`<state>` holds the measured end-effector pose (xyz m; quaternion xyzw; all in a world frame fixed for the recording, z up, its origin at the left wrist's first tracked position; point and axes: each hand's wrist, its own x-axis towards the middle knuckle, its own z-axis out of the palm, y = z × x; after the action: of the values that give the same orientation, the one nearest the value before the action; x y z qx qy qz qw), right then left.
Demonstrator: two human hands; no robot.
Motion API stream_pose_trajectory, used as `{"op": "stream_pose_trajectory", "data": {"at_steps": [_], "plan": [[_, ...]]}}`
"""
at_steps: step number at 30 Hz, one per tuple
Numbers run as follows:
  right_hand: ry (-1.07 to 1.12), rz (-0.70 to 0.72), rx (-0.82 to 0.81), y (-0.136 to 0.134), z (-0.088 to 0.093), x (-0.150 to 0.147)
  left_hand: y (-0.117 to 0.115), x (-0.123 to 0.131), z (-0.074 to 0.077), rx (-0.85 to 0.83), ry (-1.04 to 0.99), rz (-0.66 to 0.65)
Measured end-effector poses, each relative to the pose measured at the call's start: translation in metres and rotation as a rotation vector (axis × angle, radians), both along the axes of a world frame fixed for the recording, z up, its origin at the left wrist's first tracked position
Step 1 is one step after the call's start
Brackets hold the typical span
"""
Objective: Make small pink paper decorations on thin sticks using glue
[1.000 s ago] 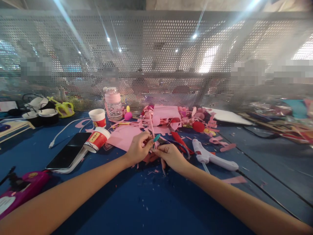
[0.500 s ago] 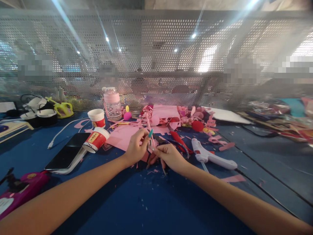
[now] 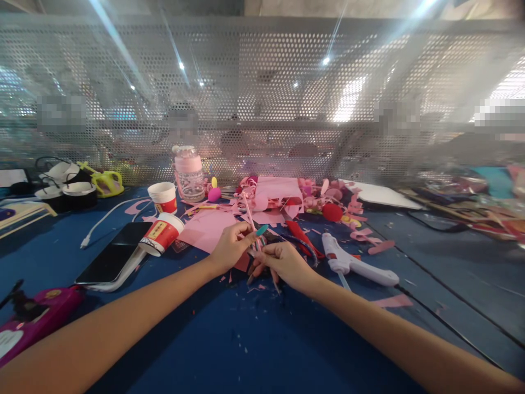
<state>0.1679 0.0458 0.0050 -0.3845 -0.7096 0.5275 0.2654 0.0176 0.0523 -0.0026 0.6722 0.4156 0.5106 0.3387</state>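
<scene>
Lying tilted at the edge of the phone (image 3: 115, 254) on my left, a paper cup (image 3: 162, 235) could roll or spill onto the screen if my forearm knocked it; I cannot see whether it holds anything. At the middle of the bench (image 3: 241, 345), my left hand (image 3: 233, 249) has thumb and forefinger nearly closed around the thin pink strip (image 3: 248, 212), which slants up between my hands toward the pile of pink scraps (image 3: 279, 194). My right hand (image 3: 287, 265) pinches near its lower end, other fingers loosely spread beneath; a hard squeeze or an uneven pull might bend or tear it, I judge. Further right, the glue gun (image 3: 356, 265) lies near my wrist, so a sideways slip might mean a burn if it is hot, and a tug on its cord (image 3: 447, 323) could drag it. As for writing, again from the left: the purple machine (image 3: 53, 306) bears a pale label, too blurred to read; the cup's yellow panel has dark characters I cannot make out.
</scene>
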Motion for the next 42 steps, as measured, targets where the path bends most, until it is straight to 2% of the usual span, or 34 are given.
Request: {"op": "stream_pose_trajectory", "data": {"at_steps": [5,14,21,33,42], "plan": [[-0.038,0.000,0.003,-0.001,-0.001,0.001,0.004,-0.001,-0.003,-0.092,-0.121,-0.075],[-0.064,-0.019,0.022,-0.001,-0.003,0.000,0.002,-0.002,0.001,-0.128,-0.263,-0.147],[-0.094,-0.006,0.053,-0.001,-0.001,0.000,0.005,-0.002,0.002,-0.080,-0.308,-0.059],[-0.062,-0.015,0.046,-0.001,-0.003,0.000,0.006,-0.002,0.002,-0.095,-0.374,-0.091],[-0.083,-0.015,0.051,-0.001,-0.003,-0.001,0.014,-0.004,-0.006,-0.183,-0.592,-0.018]]}}
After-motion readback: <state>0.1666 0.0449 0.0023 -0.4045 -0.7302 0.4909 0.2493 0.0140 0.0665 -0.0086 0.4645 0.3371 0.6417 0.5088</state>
